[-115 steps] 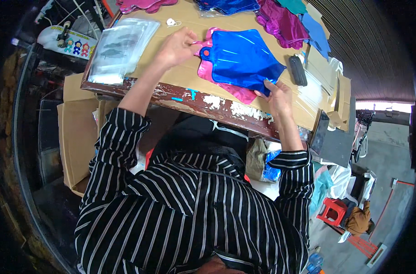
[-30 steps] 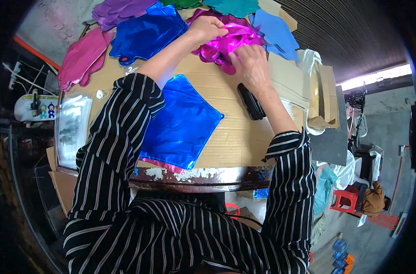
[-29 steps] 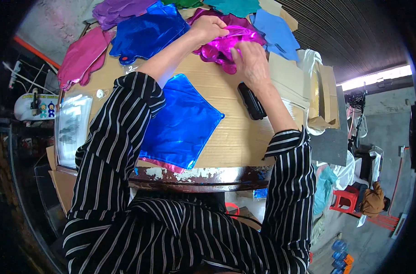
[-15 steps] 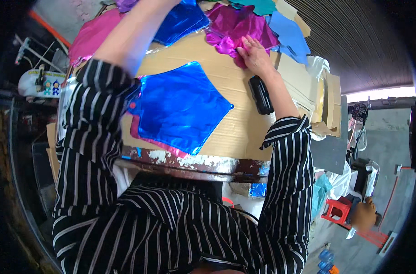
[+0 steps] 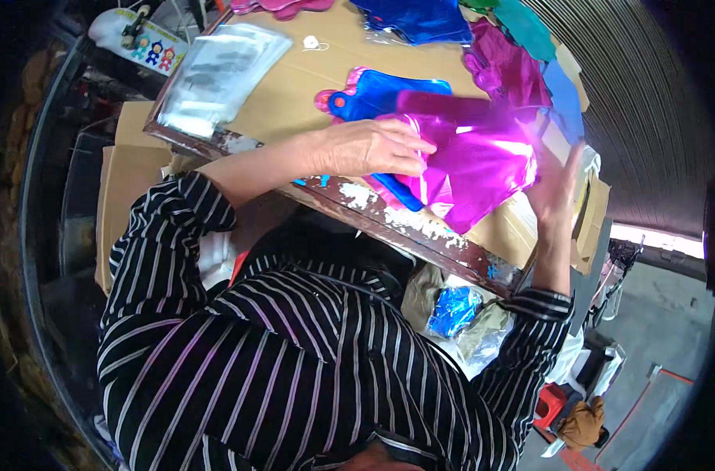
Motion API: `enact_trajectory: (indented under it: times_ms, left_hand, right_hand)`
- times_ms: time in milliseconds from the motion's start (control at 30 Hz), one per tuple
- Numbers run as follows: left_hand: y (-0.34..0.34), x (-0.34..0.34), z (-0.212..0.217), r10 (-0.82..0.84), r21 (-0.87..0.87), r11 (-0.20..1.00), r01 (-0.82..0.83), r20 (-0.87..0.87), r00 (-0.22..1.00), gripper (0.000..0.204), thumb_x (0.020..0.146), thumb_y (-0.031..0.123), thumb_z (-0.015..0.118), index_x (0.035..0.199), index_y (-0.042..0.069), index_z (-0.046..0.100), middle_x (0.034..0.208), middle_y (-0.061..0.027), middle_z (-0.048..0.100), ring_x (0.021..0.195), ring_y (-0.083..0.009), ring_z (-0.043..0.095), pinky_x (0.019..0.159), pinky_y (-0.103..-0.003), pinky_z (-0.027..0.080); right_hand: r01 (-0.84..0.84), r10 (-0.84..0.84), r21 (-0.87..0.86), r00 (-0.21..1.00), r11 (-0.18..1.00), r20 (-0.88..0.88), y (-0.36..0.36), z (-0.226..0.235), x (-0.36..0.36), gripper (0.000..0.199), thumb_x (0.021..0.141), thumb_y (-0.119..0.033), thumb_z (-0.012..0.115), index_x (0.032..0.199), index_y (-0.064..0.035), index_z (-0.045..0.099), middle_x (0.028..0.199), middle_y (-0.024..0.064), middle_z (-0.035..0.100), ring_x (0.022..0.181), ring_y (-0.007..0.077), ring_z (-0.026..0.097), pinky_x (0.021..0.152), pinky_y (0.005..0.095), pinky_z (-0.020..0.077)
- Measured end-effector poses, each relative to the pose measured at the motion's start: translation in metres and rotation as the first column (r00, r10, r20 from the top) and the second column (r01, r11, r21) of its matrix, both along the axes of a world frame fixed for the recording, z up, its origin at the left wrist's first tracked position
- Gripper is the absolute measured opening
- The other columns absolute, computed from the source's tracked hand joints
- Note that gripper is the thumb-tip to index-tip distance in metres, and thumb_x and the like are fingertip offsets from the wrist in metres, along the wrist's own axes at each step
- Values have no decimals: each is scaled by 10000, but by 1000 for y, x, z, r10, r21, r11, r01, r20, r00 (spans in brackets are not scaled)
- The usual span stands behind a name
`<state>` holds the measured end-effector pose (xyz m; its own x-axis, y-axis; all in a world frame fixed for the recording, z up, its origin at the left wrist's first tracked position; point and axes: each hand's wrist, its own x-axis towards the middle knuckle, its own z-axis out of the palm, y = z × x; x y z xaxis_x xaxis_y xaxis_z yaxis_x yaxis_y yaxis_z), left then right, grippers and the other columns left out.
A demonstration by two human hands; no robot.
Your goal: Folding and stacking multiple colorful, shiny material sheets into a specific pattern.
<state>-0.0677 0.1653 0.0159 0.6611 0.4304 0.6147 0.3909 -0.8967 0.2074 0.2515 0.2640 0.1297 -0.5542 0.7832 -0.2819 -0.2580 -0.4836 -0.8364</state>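
Observation:
A shiny magenta foil balloon (image 5: 483, 161), flat and uninflated, lies across a blue foil balloon (image 5: 389, 88) on the cardboard-covered table. It hides most of the blue one. Pink foil edges (image 5: 323, 99) stick out from beneath the blue. My left hand (image 5: 377, 147) is closed, with its fingertips on the left edge of the magenta balloon. At the balloon's right end my right hand (image 5: 557, 188) is held up with straight fingers, somewhat blurred, and seems to grip nothing.
Clear plastic bags (image 5: 224, 74) lie at the table's left. Further back are a small white tag (image 5: 314, 43), more blue foil (image 5: 416, 20), a dark magenta pile (image 5: 506, 63) and green foil (image 5: 526, 30). An open carton (image 5: 594, 216) stands at the right edge.
A magenta balloon has come over the blue one from the far pile. My left hand has moved back to the near middle, my right hand outward right. The view has turned.

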Motion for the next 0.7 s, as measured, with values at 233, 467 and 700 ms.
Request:
enact_trajectory:
  times_ms: [233, 467, 700]
  left_hand:
    - [-12, -31, -11, 193, -175, 970, -172, 109, 975, 683, 732, 171, 830, 1375, 110, 606, 1410, -140, 618, 1374, -328, 534, 1136, -439, 443]
    - [-18, -94, -28, 474, -441, 809, -388, 98, 875, 808, 760, 355, 862, 1480, 166, 547, 1489, -78, 577, 1442, -331, 463, 1201, -486, 357]
    - [-18, -49, 1, 453, -234, 843, -484, -178, 874, 745, 804, 527, 779, 1388, 96, 613, 1445, -106, 612, 1487, -326, 395, 1194, -531, 292]
  right_hand:
    - [-90, -178, 379, 768, 921, 616, -24, -70, 0, 233, 970, -187, 706, 1101, 3, 739, 943, 58, 757, 789, 118, 688, 731, 271, 546]
    - [-14, -209, 340, 765, 940, 609, -7, -73, -31, 131, 923, -42, 728, 1029, 26, 763, 929, 63, 767, 739, 98, 671, 697, 242, 526]
    - [-148, -237, 399, 604, 905, 761, 1, -103, -35, 265, 906, -105, 762, 1110, 63, 742, 951, 126, 768, 767, 161, 697, 721, 320, 545]
